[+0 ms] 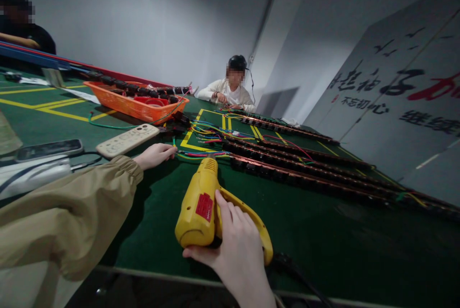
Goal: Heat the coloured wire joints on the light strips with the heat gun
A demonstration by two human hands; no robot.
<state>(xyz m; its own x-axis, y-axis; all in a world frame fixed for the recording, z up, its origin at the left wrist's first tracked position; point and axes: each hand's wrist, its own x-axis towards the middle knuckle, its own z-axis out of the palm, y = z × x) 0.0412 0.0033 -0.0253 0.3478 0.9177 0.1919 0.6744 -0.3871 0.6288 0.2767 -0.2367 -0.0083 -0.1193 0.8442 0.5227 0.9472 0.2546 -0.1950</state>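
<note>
My right hand (239, 238) is wrapped round a yellow heat gun (197, 207) with a red label, its nozzle pointing away from me at several coloured wires (204, 154). The wires come off the left end of a long dark strip with copper-coloured edges (287, 178). At the wires' left ends, my left hand (158, 154) pinches them between closed fingers. Further similar strips lie just behind, with more loose wires (208, 131) at their ends.
An orange basket (132, 107) with dark parts stands at the back left. A beige power strip (127, 140) and a phone (49, 150) lie left on the green table (323, 250). One person (230, 90) sits across; another (25, 30) is far left. A black cable (298, 274) trails right.
</note>
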